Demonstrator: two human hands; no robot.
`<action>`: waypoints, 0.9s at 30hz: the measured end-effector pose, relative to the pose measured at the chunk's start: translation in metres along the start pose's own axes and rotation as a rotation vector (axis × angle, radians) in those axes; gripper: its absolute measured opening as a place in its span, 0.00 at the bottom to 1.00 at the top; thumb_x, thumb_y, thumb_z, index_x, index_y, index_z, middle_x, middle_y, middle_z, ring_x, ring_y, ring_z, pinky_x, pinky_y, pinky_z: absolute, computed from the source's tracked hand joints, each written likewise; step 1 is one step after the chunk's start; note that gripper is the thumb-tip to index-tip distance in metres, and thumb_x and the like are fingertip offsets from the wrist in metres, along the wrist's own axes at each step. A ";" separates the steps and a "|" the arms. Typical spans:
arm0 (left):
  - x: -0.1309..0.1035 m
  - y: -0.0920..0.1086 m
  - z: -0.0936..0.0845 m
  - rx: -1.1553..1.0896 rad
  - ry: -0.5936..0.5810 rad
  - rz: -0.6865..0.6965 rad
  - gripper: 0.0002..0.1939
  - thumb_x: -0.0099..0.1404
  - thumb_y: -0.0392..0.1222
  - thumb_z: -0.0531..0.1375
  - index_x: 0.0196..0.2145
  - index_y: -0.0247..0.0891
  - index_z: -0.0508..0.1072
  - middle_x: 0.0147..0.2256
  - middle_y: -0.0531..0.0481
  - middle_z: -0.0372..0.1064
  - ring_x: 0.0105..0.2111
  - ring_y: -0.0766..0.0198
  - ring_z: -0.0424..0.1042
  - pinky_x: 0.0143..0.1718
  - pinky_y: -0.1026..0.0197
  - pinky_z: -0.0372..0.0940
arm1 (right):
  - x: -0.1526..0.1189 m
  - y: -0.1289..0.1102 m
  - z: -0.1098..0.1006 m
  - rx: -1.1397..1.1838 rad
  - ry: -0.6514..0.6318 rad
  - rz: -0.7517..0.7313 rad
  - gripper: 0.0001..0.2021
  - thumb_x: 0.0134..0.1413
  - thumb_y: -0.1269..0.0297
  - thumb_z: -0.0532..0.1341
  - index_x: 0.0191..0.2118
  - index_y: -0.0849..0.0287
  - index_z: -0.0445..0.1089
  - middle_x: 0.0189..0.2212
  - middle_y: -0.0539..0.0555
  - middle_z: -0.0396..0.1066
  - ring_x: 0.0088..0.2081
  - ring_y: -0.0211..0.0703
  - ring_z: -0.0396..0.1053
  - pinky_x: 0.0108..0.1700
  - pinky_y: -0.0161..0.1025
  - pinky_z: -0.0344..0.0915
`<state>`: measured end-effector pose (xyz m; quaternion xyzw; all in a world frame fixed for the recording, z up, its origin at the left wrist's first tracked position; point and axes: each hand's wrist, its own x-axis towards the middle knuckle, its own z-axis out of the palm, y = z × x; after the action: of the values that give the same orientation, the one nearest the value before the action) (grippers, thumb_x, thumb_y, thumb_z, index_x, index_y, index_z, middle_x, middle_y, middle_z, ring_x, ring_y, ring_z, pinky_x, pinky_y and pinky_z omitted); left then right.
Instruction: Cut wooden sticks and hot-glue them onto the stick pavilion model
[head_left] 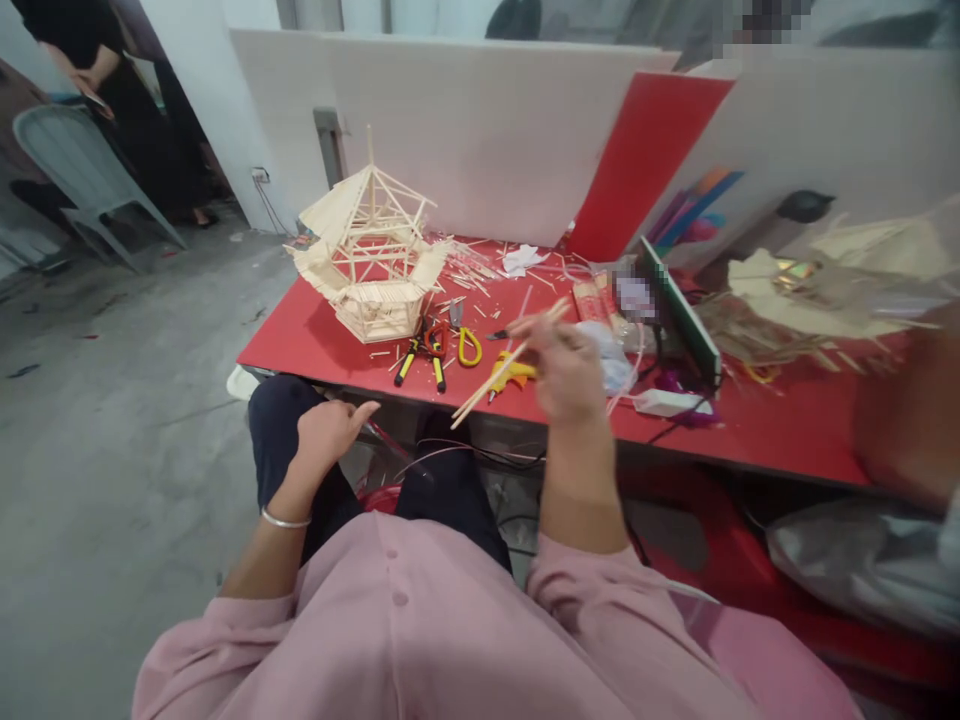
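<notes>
My right hand (566,365) is closed around a few thin wooden sticks (489,386), held above the table's front edge, and it is slightly blurred. Beneath the sticks lies a yellow glue gun (513,372). My left hand (328,436) rests on my thigh, thumb stretched out, holding nothing that I can see; its other fingers are partly hidden. A model pavilion built of wooden sticks (379,310) stands on the red table (296,330), its roof partly covered. Pliers with yellow-and-black handles (420,358) and yellow-handled scissors (469,346) lie in front of it.
Loose sticks and scraps (472,268) litter the table beside crumpled white paper (523,260). To the right stand a dark-framed panel (682,315) and another stick model (810,300). A blurred arm (911,410) reaches in at far right. A person (112,100) stands by a grey chair (82,165).
</notes>
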<state>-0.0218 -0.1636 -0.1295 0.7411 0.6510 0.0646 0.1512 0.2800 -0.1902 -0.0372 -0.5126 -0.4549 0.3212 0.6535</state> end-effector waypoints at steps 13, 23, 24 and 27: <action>0.012 0.005 0.015 -0.112 -0.094 0.089 0.24 0.63 0.63 0.59 0.41 0.40 0.80 0.38 0.41 0.74 0.38 0.54 0.73 0.34 0.61 0.57 | -0.029 0.073 0.077 -0.030 -0.453 0.307 0.24 0.48 0.38 0.63 0.25 0.57 0.74 0.17 0.46 0.61 0.21 0.34 0.55 0.24 0.36 0.49; 0.090 0.044 -0.004 -1.703 -0.314 -0.402 0.17 0.69 0.49 0.55 0.33 0.33 0.75 0.23 0.50 0.64 0.22 0.69 0.65 0.23 0.68 0.60 | -0.020 0.085 0.088 0.045 -0.457 0.383 0.23 0.52 0.40 0.62 0.30 0.58 0.75 0.22 0.50 0.72 0.20 0.32 0.56 0.23 0.34 0.51; 0.097 0.049 -0.003 -1.736 -0.273 -0.434 0.12 0.67 0.45 0.57 0.33 0.33 0.74 0.27 0.48 0.68 0.26 0.67 0.69 0.27 0.66 0.64 | -0.020 0.085 0.086 0.040 -0.451 0.381 0.23 0.52 0.40 0.62 0.30 0.58 0.75 0.22 0.50 0.72 0.20 0.33 0.57 0.24 0.34 0.51; 0.106 0.059 0.002 -1.746 -0.139 -0.423 0.04 0.63 0.39 0.60 0.35 0.36 0.74 0.41 0.44 0.74 0.39 0.63 0.72 0.38 0.63 0.68 | -0.020 0.089 0.079 0.022 -0.428 0.372 0.23 0.53 0.40 0.61 0.30 0.58 0.76 0.22 0.50 0.72 0.21 0.33 0.58 0.24 0.33 0.53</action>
<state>0.0495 -0.0654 -0.1237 0.2292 0.4824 0.4619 0.7081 0.2036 -0.1545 -0.1232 -0.5008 -0.4770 0.5415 0.4780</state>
